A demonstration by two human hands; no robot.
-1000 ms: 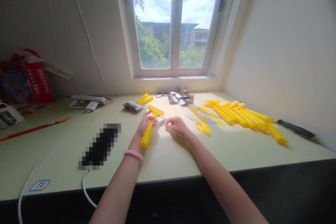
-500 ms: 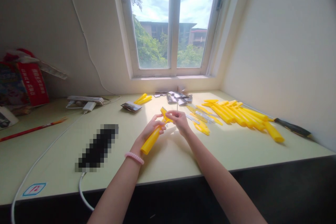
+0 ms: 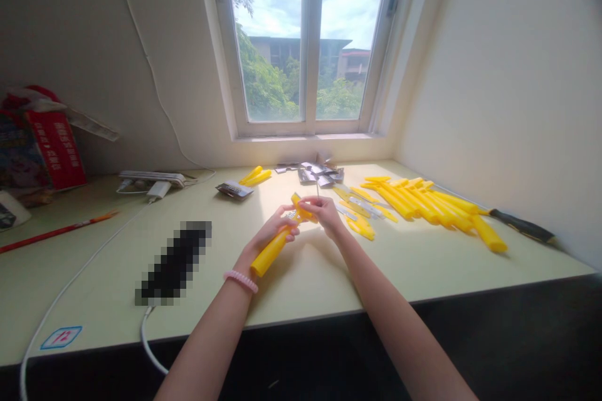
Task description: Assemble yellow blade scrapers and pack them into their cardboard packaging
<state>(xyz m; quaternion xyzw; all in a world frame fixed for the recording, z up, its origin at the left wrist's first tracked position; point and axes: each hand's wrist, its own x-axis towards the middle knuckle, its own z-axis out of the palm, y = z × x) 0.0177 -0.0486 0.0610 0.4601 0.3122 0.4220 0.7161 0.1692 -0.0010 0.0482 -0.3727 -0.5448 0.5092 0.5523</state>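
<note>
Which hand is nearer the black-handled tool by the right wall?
Right. The right hand is left of the black-handled tool, across the yellow handles; the left hand, gripping a yellow tool, is farther left.

Both forearms bare, in from the bottom edge, converging mid-view. Left forearm (image 3: 211, 332) slants up-right, right forearm (image 3: 395, 310) up-left; elbows out of frame. Left hand (image 3: 276, 229): fingers curled in a grip, thumb side up. Right hand (image 3: 324, 214): slightly higher, back of hand showing, fingers bent in a pinch. Fingertips of both close together.
</note>
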